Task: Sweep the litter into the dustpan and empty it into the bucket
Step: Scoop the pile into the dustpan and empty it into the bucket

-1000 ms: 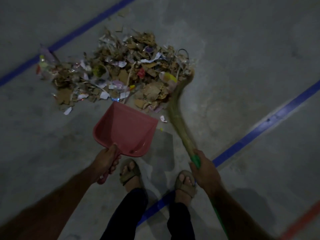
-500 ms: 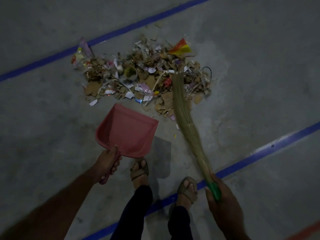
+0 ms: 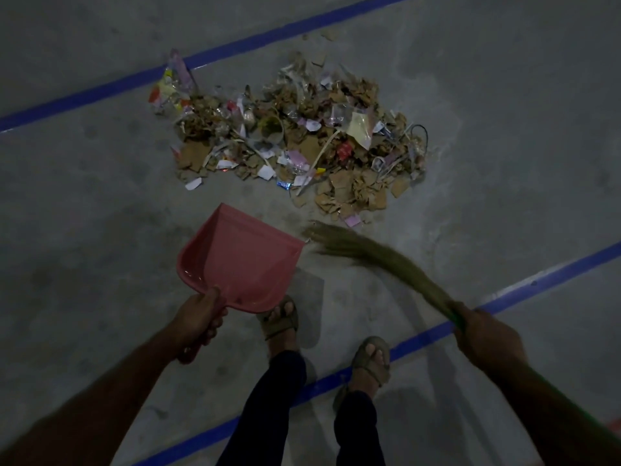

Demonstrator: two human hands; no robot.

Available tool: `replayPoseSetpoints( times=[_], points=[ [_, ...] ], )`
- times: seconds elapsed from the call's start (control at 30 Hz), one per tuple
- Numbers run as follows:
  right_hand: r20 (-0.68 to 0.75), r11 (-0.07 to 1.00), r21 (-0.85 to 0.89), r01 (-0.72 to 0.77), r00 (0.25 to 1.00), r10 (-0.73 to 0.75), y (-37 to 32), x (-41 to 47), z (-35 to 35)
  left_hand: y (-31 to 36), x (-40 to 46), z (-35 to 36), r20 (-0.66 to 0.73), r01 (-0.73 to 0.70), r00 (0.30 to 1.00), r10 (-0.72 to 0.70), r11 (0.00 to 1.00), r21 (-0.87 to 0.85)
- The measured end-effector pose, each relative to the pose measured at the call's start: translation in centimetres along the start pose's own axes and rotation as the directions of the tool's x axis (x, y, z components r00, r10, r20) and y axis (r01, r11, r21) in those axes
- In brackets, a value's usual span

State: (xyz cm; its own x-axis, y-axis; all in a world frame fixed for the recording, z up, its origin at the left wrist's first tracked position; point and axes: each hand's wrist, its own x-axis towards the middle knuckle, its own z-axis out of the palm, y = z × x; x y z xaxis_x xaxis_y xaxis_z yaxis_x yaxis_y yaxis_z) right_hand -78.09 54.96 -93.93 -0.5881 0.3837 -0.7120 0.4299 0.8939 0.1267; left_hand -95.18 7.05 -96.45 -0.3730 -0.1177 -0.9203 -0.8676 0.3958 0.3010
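Here, my left hand [image 3: 198,317] grasps the handle of the pink dustpan [image 3: 242,260], which I hold empty just short of the litter pile [image 3: 295,139], its mouth toward the pile. My right hand [image 3: 487,338] clenches the grass broom [image 3: 379,257], whose blurred tips lie beside the dustpan's front corner, near the pile's closest scraps on the concrete floor [image 3: 100,213].

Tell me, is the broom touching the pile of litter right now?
Apart. The head view shows bare floor between the broom tips and the nearest scraps of the litter; the bristles lie beside the dustpan mouth instead.
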Motion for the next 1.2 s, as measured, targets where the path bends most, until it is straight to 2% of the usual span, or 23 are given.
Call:
replayPoseSetpoints(
  times=[0.2,0.3,0.43,0.63,0.9,1.07,1.2],
  points=[
    [-0.187,0.983,0.15,0.109,0.979,-0.08,-2.6,-0.5,-4.0,0.3,-0.8,-1.5,0.01,-0.01,1.0,0.01,0.999,-0.044],
    [-0.168,0.963,0.226,0.144,0.98,-0.107,-2.9,-3.3,-4.2,1.1,-1.3,-2.8,0.018,-0.021,1.0,0.022,0.999,-0.049],
    [-0.133,0.926,0.365,0.099,0.99,-0.054,-4.4,-7.1,-5.0,2.7,-2.0,-4.6,0.002,-0.036,0.999,0.036,0.999,-0.041],
    [-0.157,0.895,0.436,0.098,0.987,-0.032,-6.4,-8.4,-3.7,3.7,-1.7,-4.9,0.012,-0.051,0.999,0.051,0.999,0.01],
    [-0.199,0.906,0.421,0.05,0.979,0.038,-8.7,-3.2,-3.9,6.1,0.6,1.7,0.073,-0.04,0.997,0.031,0.99,0.136],
    [-0.213,0.854,0.517,0.056,0.975,0.066,-7.5,-0.2,-6.0,9.7,0.7,7.2,0.09,-0.062,0.995,0.049,0.986,0.154],
    [-0.203,0.861,0.507,0.033,0.976,0.081,-5.3,2.5,-7.6,12.9,1.7,11.6,0.068,-0.069,0.996,0.058,0.983,0.17]
  ],
)
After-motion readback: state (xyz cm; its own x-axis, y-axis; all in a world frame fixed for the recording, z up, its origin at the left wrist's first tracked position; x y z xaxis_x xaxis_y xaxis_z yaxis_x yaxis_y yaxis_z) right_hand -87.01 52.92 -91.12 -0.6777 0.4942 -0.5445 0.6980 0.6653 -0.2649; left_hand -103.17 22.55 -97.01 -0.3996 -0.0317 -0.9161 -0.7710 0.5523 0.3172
